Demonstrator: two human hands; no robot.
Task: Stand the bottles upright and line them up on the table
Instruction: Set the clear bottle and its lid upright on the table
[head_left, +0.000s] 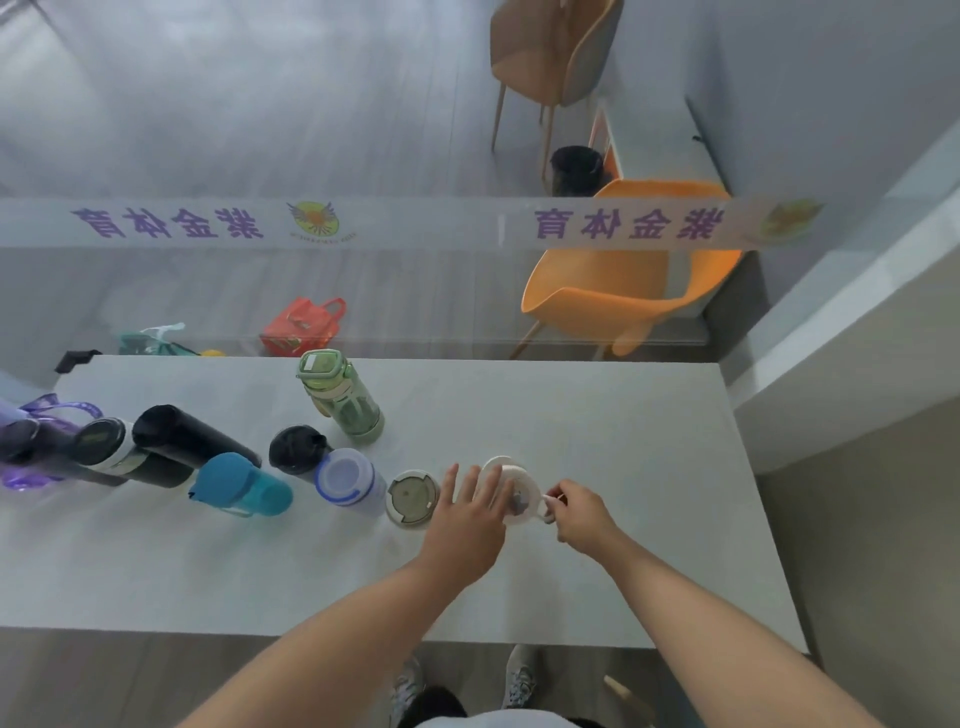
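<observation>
Several bottles stand upright in a curved row on the grey table (597, 571). From the left: a purple bottle (21, 441), a dark bottle with a white band (101, 441), a tall black bottle (176, 436), a blue bottle (234, 483), a black-lidded cup (296, 449), a clear bottle with a blue-ringed lid (345, 475) and a beige-lidded cup (412, 497). A green bottle (340, 397) stands behind the row. My left hand (467, 519) rests with spread fingers against the white bottle (519, 493). My right hand (576, 512) pinches its handle loop.
A glass partition with a printed band rises behind the table's far edge. Behind it are an orange chair (623, 280), a red bag (304, 325) and a green bag (150, 340) on the floor. A wall ledge runs along the right.
</observation>
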